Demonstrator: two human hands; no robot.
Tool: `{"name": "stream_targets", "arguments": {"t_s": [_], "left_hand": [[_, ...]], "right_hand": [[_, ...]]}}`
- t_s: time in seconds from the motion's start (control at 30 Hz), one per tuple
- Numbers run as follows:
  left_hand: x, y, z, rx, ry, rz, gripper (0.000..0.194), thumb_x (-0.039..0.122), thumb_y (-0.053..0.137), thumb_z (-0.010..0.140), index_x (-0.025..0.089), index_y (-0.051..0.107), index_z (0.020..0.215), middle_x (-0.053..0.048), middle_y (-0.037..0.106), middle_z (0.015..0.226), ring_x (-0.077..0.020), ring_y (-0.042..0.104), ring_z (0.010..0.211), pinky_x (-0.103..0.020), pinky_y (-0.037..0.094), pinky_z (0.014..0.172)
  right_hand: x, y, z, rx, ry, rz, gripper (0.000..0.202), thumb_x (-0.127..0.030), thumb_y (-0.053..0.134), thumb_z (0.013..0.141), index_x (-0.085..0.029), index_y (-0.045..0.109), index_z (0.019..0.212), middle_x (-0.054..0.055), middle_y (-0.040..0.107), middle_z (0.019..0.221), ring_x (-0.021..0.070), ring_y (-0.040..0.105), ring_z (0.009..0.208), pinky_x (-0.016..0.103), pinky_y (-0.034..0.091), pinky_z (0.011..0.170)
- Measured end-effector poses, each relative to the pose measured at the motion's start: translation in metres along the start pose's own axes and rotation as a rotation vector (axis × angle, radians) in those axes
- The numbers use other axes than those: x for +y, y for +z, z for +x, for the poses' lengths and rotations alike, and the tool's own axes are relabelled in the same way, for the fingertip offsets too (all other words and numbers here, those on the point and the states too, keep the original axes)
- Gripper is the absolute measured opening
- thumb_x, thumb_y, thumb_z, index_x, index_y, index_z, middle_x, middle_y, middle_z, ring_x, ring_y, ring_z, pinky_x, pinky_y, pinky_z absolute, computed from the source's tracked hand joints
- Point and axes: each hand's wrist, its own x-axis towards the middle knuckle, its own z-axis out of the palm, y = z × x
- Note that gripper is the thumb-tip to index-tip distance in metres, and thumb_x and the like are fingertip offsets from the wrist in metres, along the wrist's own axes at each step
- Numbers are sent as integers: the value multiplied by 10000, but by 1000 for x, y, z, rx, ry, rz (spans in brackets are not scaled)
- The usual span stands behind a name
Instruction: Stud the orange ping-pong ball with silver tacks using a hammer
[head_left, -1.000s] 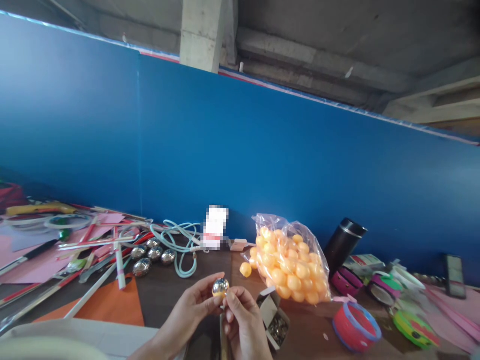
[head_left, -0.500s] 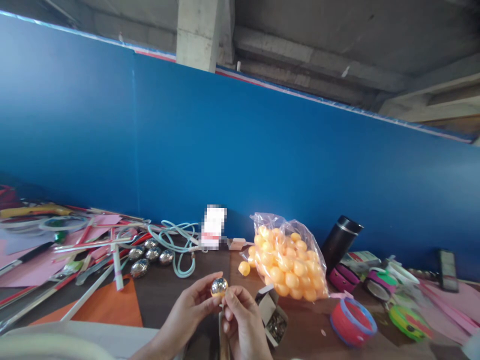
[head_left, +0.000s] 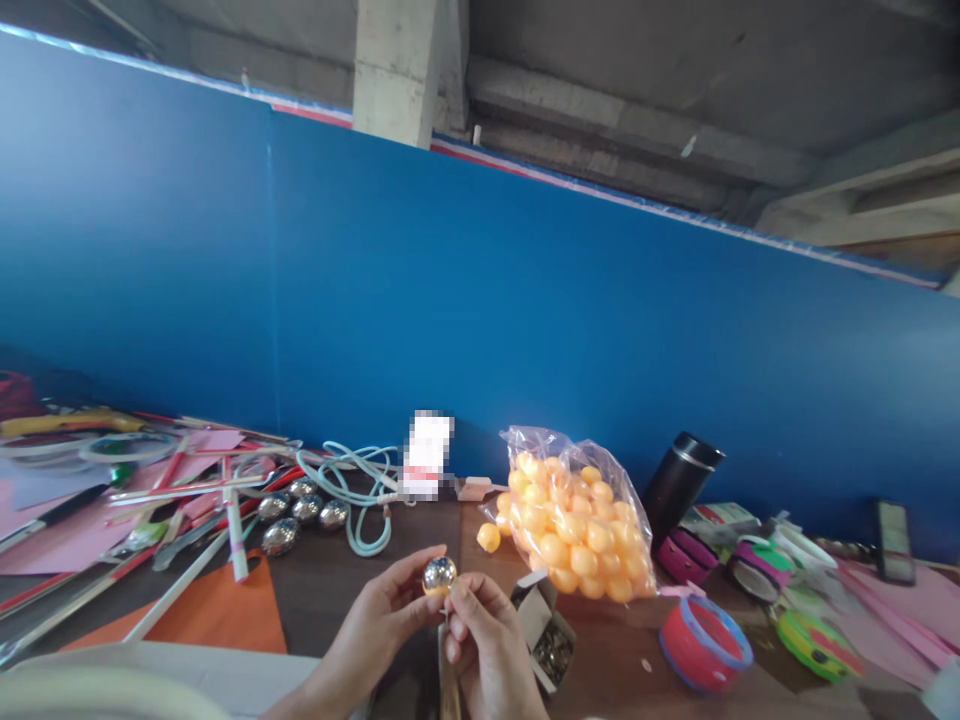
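Note:
My left hand (head_left: 386, 605) is closed around a shiny silver ball (head_left: 439, 574), gripping it between thumb and fingers. Pressed up against the ball's lower right side, my right hand (head_left: 484, 635) has its thumb and fingertips pinched together. Whatever those fingers pinch is too small and covered to name. A narrow brown strip (head_left: 448, 690) shows below, between the two hands; I cannot tell whether it is held. Just right of my right hand lies an open small cardboard box (head_left: 534, 615) with many tiny metal pieces (head_left: 553, 652) inside.
Several silver balls (head_left: 280, 537) sit left, near a pale blue cord (head_left: 367, 540). Behind the hands are a clear bag of orange balls (head_left: 570, 530), one loose orange ball (head_left: 488, 537) and a black flask (head_left: 684, 480). Tape rolls (head_left: 705, 645) lie right; sticks and orange paper (head_left: 225, 605) lie left.

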Motion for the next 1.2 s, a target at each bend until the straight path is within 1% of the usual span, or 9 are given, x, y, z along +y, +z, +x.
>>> {"name": "stream_targets", "arguments": {"t_s": [0.27, 0.4, 0.57, 0.93, 1.2], "left_hand": [[-1, -1, 0, 5, -16, -26, 492, 240, 746, 645, 170, 605, 1111, -92, 712, 963, -236, 632, 884, -347, 495, 788], [0, 0, 0, 11, -15, -20, 481, 226, 743, 650, 173, 604, 1107, -86, 712, 965, -224, 630, 886, -329, 489, 795], [2, 2, -2, 19, -23, -17, 468, 244, 748, 641, 189, 620, 1087, -66, 718, 944, -226, 634, 886, -315, 497, 785], [0, 0, 0, 13, -5, -18, 461, 230, 745, 645, 186, 619, 1087, -74, 717, 950, -231, 633, 892, -331, 497, 789], [-1, -1, 0, 7, 5, -5, 447, 220, 740, 653, 179, 618, 1081, -69, 720, 945, -221, 638, 879, -315, 495, 779]], "right_hand": [[1, -1, 0, -17, -10, 2, 217, -298, 695, 739, -144, 570, 651, -26, 519, 529, 28, 384, 384, 150, 236, 400], [2, -1, 1, -13, -9, 23, 205, -289, 693, 742, -151, 568, 656, -24, 527, 541, 32, 400, 390, 147, 240, 401], [2, -3, 2, -4, 3, 46, 202, -282, 703, 733, -154, 567, 654, -31, 515, 527, 33, 400, 390, 145, 248, 400], [1, 0, 1, -12, 16, 36, 185, -270, 691, 746, -157, 568, 663, -36, 502, 525, 37, 397, 407, 145, 274, 409], [-1, 1, 1, -2, -6, 2, 199, -277, 694, 741, -153, 562, 657, -36, 504, 519, 37, 411, 408, 138, 300, 410]]}}
